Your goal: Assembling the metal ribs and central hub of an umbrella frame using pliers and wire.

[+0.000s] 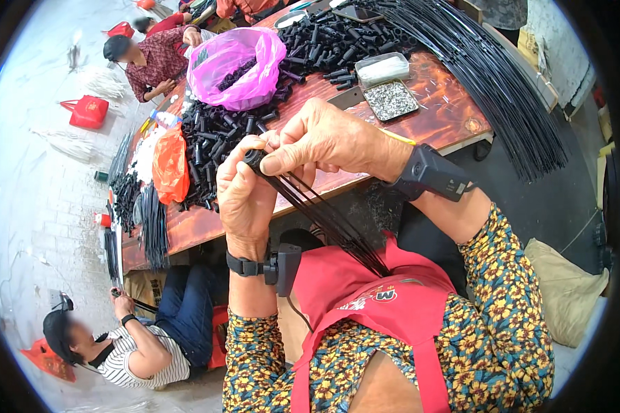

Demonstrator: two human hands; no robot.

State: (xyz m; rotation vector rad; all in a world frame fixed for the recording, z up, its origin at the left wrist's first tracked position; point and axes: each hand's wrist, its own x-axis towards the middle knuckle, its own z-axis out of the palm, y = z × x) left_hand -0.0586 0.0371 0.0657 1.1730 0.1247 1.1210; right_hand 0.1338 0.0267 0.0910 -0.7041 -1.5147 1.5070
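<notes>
With left hand (244, 199) and right hand (337, 141) both pinching the cap (253, 158), I'd steady it gently, letting the rods (331, 224) trail untangled toward four o'clock

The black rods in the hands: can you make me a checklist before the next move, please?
1. Left hand holding the black rods at their round top end: ok.
2. Right hand at that end too: ok.
3. A hand free for something else: not ok, both are busy.
4. Anything tiny in the right hand's grip: cannot tell.
5. Tray of small silver pieces uncovered on the table: ok.
</notes>
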